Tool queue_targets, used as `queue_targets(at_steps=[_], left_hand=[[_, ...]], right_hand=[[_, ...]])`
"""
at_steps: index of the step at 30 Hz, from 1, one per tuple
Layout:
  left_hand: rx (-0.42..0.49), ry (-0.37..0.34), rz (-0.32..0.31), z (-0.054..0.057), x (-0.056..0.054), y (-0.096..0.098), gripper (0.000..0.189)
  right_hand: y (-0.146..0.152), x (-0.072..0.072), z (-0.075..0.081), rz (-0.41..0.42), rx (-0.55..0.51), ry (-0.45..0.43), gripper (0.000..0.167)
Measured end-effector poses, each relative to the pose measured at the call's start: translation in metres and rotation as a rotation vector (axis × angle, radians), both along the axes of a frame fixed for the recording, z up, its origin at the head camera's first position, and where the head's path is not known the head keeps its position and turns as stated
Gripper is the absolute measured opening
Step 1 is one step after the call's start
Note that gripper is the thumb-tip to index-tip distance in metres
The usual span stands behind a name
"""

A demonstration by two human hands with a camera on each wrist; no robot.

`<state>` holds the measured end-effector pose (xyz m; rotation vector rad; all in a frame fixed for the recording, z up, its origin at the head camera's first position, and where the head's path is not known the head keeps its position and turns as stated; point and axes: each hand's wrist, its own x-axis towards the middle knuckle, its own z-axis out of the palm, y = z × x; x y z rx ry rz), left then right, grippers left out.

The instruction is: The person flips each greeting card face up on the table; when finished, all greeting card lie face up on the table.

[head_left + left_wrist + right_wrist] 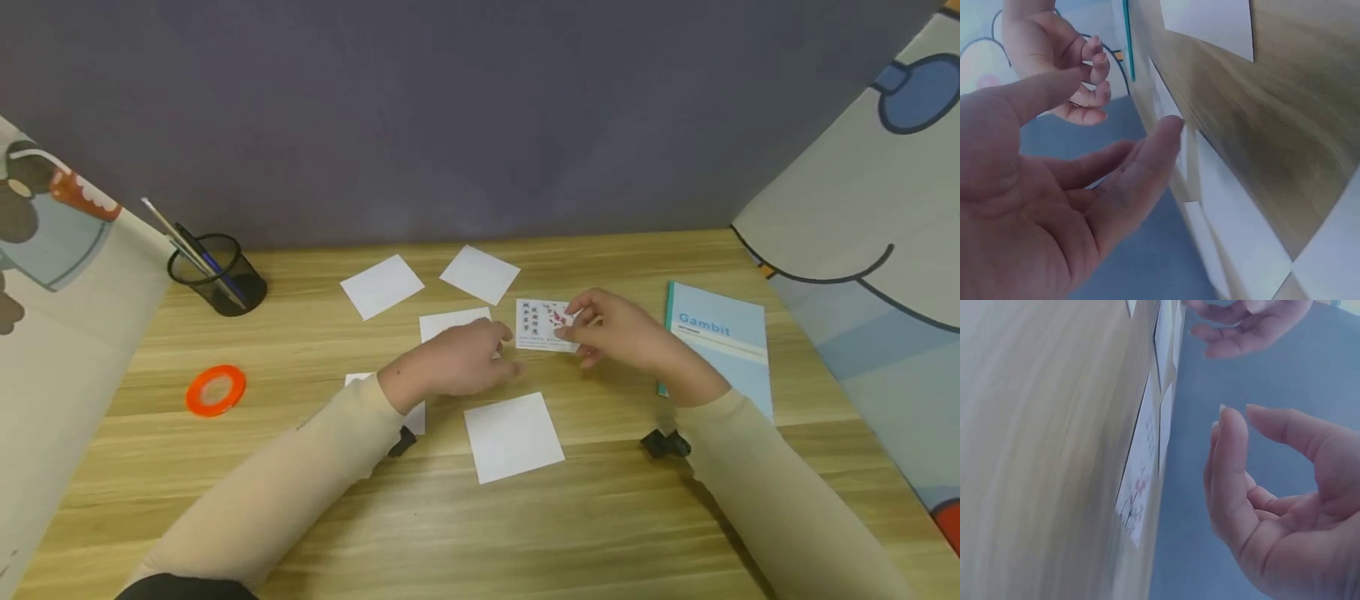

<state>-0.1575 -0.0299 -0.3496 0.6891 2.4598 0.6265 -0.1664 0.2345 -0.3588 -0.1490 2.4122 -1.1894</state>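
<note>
Face up on the wooden table lies a white card [534, 323] printed with dark characters and a red flower design. My right hand [618, 329] hovers over its right end; in the right wrist view, thumb and index fingertip stand apart with nothing between them, and the printed card [1138, 478] lies flat beside them. Left of it, my left hand [467, 358] hangs over a blank white card [450, 322], partly covering it. Its fingers are loosely bent and hold nothing in the left wrist view. Another blank card [516, 437] lies nearer the front, between the forearms.
Two blank cards, a left one [382, 287] and a right one [480, 273], lie toward the back wall. One more card [417, 420] is partly under the left sleeve. At left are a mesh pen cup [243, 287] and orange tape roll [197, 395]; at right, a Gambit notebook [738, 354].
</note>
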Motion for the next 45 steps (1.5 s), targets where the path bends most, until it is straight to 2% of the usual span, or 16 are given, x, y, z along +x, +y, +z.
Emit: queue_targets(at_steps=[5,12,20,29,39,45], left_hand=[[-0.112,0.067,-0.059,0.006,0.017,-0.005,0.068],[-0.238,0.184,-0.16,0.001,0.038,-0.005,0.075],[-0.307,0.21,-0.239,-0.008,0.058,-0.006,0.099],[-0.353,0.218,-0.247,-0.009,0.062,-0.004,0.112],[-0.364,0.202,-0.248,-0.01,0.062,-0.002,0.109],[-0.385,0.2,-0.237,-0.013,0.061,0.0,0.108]], right_hand=[[-0.007,0.009,0.005,0.018,-0.022,-0.008,0.056],[-0.018,0.016,-0.002,0.086,-0.007,-0.017,0.052],[-0.025,0.027,-0.019,0.174,0.017,-0.058,0.057],[-0.032,0.032,-0.022,0.233,0.074,-0.072,0.056],[-0.036,0.034,-0.025,0.247,0.109,-0.112,0.048],[-0.038,0.036,-0.024,0.271,0.145,-0.096,0.045]])
